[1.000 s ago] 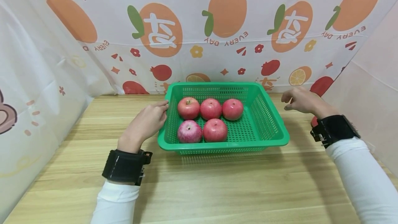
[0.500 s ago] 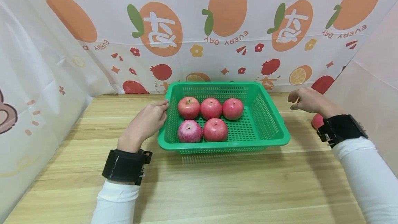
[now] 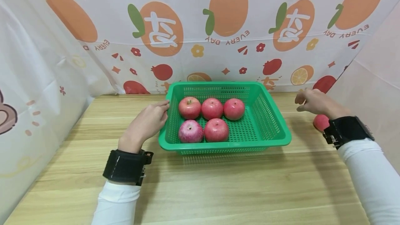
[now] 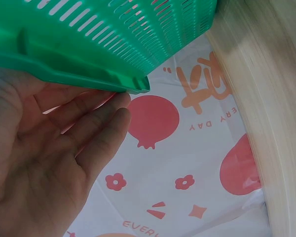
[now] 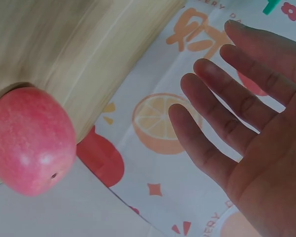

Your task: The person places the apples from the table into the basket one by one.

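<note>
A green plastic basket (image 3: 225, 145) stands on the wooden table, with several red apples in its left and middle part. One of them, an apple with purplish streaks (image 3: 190, 131), sits in the front left corner. My left hand (image 3: 147, 124) is at the basket's left rim, fingers extended; the left wrist view shows the fingertips right at the rim's underside (image 4: 84, 81). To the right of the basket my right hand (image 3: 317, 102) hovers with spread, relaxed fingers, holding nothing. A single red apple (image 5: 32, 140) lies on the table near the right wrist, partly hidden by it in the head view.
A white curtain with printed fruit (image 3: 225, 58) hangs right behind the basket. Pale cloth walls (image 3: 43, 79) close off the left and right sides. Bare wooden table (image 3: 237, 186) extends in front of the basket.
My right hand has moved to the right, away from the basket, and more of the lone apple shows. My left hand, the basket and its apples have stayed in place.
</note>
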Demonstrator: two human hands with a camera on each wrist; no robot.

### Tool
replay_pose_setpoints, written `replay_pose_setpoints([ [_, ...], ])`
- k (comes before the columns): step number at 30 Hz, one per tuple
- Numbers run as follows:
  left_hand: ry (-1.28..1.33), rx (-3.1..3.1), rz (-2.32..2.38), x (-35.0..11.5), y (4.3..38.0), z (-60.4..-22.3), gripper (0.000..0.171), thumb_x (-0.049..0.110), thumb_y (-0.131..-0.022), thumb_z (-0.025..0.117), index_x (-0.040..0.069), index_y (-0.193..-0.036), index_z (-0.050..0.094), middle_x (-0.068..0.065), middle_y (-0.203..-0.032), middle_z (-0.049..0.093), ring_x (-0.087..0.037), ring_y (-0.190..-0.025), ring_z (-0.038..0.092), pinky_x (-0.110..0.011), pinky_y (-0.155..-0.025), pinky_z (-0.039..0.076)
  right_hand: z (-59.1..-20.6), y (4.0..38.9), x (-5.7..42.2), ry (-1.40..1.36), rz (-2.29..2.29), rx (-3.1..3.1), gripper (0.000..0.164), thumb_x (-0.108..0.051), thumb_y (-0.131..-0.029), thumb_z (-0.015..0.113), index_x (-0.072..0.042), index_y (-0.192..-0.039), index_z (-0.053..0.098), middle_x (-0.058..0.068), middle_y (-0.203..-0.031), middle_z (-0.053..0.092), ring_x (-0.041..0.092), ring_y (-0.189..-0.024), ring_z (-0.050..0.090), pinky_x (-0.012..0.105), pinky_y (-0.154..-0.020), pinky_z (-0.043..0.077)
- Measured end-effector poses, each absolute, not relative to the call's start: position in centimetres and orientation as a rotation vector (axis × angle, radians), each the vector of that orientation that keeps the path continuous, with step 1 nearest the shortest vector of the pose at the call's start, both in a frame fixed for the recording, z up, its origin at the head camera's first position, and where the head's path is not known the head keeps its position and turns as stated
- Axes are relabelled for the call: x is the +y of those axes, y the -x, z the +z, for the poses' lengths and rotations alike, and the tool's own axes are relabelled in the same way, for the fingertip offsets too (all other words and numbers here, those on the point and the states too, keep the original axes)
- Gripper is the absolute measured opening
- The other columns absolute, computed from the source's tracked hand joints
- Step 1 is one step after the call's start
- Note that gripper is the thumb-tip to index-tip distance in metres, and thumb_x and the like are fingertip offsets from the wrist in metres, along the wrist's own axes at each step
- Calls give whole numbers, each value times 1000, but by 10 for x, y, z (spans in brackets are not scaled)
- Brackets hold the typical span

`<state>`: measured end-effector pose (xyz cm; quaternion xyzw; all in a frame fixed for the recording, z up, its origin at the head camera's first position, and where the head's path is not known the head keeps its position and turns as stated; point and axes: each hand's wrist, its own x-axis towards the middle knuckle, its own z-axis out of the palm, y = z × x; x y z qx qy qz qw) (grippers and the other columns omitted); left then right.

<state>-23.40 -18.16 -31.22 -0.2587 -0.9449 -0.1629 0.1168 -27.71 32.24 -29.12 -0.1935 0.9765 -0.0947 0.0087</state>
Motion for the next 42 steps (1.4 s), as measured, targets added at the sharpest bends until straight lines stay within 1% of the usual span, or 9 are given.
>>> replay_pose_setpoints([
  [4,757,-2767,-482,-182,235,-312,34,1,-88,47,-13,-118,49,-26,-126,47,-34,-113,44,-50,-88,42,-293,277,328,555,-303,3042,21,-10,-76,67,3,-92,63,16,-89,63,28,-78,58,48,-70,50],
  [9,757,-2760,-489,-181,234,-312,34,2,-88,47,-13,-118,50,-26,-125,48,-34,-112,44,-50,-88,42,-294,276,332,542,-295,3067,21,-10,-76,66,3,-92,62,17,-88,63,30,-80,56,48,-69,50],
  [17,753,-2749,-489,-181,232,-310,34,3,-87,48,-13,-117,50,-26,-125,49,-34,-112,45,-50,-88,43,-297,275,340,489,-265,3105,23,-11,-76,65,4,-93,62,21,-90,62,35,-85,53,53,-73,48],
  [25,751,-2772,-495,-182,233,-310,33,2,-88,47,-12,-118,50,-26,-126,48,-34,-113,44,-49,-88,42,-306,272,357,417,-278,3085,23,-12,-77,64,5,-93,61,24,-91,61,38,-86,52,57,-74,45],
  [28,752,-2772,-496,-182,232,-310,33,2,-88,47,-13,-118,50,-26,-126,48,-34,-113,44,-49,-88,42,-309,273,365,386,-258,3075,25,-12,-77,63,7,-94,61,26,-94,60,40,-88,52,58,-75,44],
  [32,754,-2766,-492,-182,232,-310,33,2,-88,47,-13,-118,50,-26,-125,48,-34,-113,44,-49,-88,43,-310,274,376,344,-241,3077,29,-13,-76,64,9,-95,58,32,-97,57,42,-87,50,58,-74,43],
  [36,744,-2765,-493,-182,232,-311,34,3,-88,48,-12,-118,50,-25,-125,48,-33,-113,44,-49,-88,43,-313,273,384,287,-265,3079,37,-16,-74,66,11,-98,56,36,-100,53,44,-90,46,61,-76,41],
  [40,739,-2772,-486,-182,232,-311,34,3,-88,48,-12,-118,50,-25,-125,48,-33,-113,44,-49,-88,43,-318,270,389,255,-272,3084,45,-18,-72,69,13,-101,55,37,-100,50,46,-92,43,61,-77,42],
  [42,740,-2773,-483,-182,232,-311,34,3,-88,48,-12,-118,50,-25,-126,48,-33,-113,44,-49,-88,43,-320,268,390,237,-279,3061,47,-18,-73,68,14,-103,53,37,-102,49,47,-92,42,61,-76,42],
])
